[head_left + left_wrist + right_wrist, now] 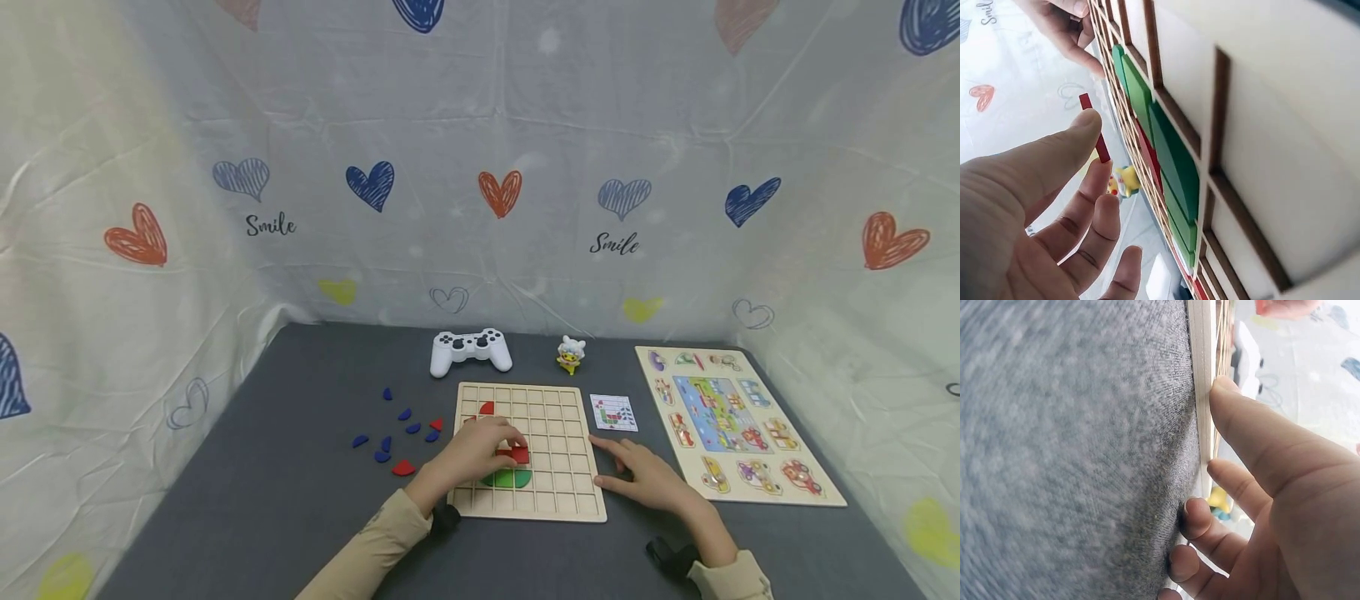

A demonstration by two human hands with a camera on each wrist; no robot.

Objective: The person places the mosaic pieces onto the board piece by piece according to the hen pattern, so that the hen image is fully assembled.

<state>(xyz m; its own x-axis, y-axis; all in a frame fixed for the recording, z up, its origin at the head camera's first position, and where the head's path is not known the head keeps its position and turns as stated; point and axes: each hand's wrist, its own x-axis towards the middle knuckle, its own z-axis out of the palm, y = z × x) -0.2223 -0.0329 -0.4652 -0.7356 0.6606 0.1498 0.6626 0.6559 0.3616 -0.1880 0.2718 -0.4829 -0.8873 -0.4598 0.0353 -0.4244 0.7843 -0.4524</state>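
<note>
Between thumb and index finger, my left hand [474,450] pinches a thin red piece [1103,150], raised above the gridded wooden board [564,460] in the left wrist view. The other fingers are loosely bent. Green pieces [514,478] lie in the board's cells just below this hand, and a red quarter-round piece [487,408] lies farther up the board. At the board's right edge rests my right hand [643,475]; its thumb and index fingertip touch the rim in the right wrist view, while the remaining fingers are spread near the cloth.
Several loose blue pieces [413,428] and a red piece [403,468] lie left of the board. A small pattern card [613,412] sits at its right, beside a picture puzzle board [825,499]. Behind are a white game controller [471,350] and a small figurine [571,355].
</note>
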